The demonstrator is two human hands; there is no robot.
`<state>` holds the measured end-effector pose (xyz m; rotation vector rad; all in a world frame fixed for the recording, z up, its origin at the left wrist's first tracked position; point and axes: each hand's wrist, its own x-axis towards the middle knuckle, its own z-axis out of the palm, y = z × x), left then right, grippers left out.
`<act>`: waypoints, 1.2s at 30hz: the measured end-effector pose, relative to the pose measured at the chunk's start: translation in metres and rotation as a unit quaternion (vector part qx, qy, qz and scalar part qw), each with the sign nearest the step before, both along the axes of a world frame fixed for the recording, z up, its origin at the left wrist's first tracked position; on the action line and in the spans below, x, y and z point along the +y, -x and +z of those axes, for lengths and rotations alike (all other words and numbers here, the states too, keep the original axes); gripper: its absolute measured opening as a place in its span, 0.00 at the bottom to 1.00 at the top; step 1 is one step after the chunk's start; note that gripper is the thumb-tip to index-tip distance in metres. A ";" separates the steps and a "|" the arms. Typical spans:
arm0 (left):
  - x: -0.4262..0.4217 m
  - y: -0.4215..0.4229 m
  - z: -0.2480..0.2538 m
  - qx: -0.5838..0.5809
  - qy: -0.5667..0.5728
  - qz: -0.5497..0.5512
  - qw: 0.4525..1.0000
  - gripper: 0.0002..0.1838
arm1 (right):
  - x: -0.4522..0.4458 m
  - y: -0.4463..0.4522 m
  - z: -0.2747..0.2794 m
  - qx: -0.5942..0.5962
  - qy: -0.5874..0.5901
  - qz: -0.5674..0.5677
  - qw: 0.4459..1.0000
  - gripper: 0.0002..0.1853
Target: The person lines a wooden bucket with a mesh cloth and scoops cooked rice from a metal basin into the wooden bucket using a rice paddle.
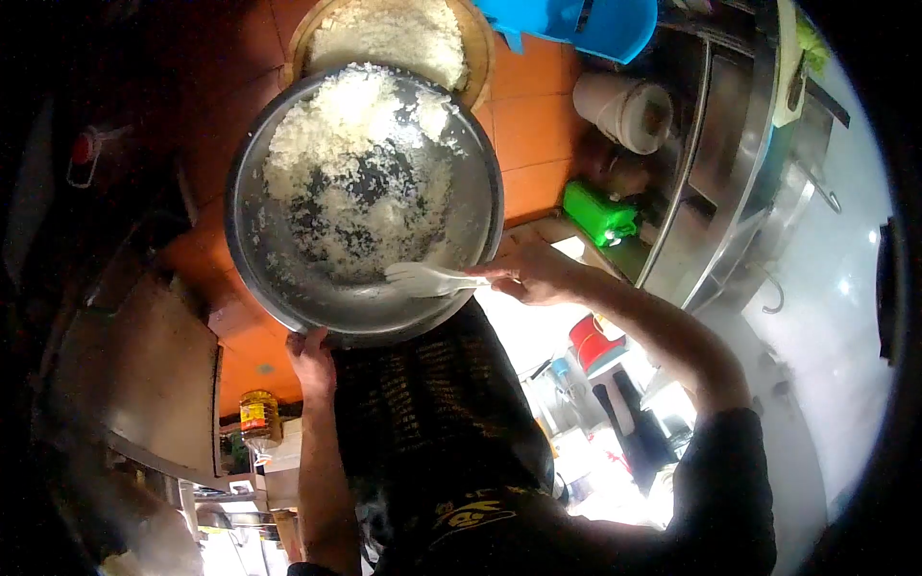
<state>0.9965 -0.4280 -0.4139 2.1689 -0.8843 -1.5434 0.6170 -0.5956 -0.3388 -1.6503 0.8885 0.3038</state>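
A wide metal basin point(307, 309) is tilted in front of my body, its near rim gripped by my left hand point(312, 363). Cooked white rice point(336, 125) is heaped toward the basin's far side, with loose grains scattered over its bottom. Closed around the handle of a pale rice paddle point(427, 279), my right hand point(530, 273) is at the basin's right rim. The paddle's blade lies inside, low on the near wall. Beyond the far rim stands a round wooden tub point(482, 48) that also holds white rice; the basin hides part of it.
Orange tiles point(533, 125) cover the floor. A blue plastic container point(615, 29) is at the top, with a white bucket point(624, 110) and a green jug point(597, 213) on the right beside a metal counter point(740, 182). A bottle of yellow oil point(257, 418) stands lower left.
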 end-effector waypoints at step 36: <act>-0.061 0.042 0.056 -0.063 -0.025 -0.069 0.995 0.25 | 0.053 -0.295 0.007 0.030 -0.046 -0.466 0.883 0.33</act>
